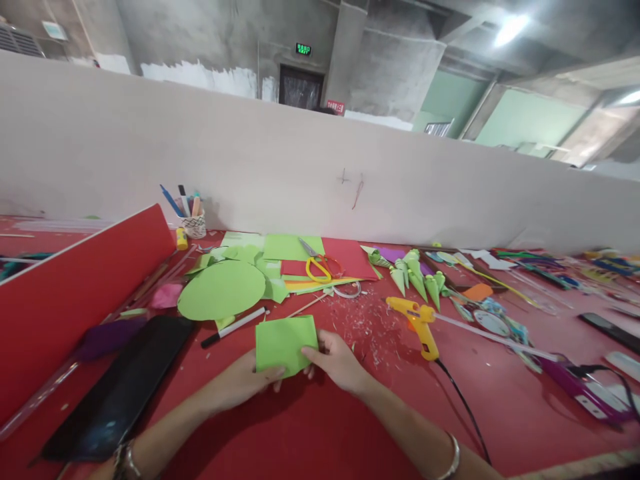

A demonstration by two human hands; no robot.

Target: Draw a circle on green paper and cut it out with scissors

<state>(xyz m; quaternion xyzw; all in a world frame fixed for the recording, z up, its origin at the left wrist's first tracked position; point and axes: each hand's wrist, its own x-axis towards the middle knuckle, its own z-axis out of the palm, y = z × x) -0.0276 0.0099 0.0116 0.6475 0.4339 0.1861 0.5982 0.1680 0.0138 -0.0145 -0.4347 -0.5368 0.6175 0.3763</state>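
Several square sheets of green paper [285,343] are held in a stack above the red table. My left hand [247,380] grips the stack at its lower left edge, thumb on top. My right hand [337,360] pinches its right edge, with the fingers partly hidden behind the paper. Just beyond lies a black-and-white marker [234,327] beside a green paper oval [223,290]. Scissors with yellow handles [319,268] rest on red and green paper sheets [345,257]. To the right, a yellow glue gun [413,320] lies on its side.
A black phone [120,387] lies at the left by a red upright board [90,287]. A pen cup [194,223] stands at the back. Green paper cones [413,277], paper scraps [367,327] and a purple power strip [583,390] with cords occupy the right side.
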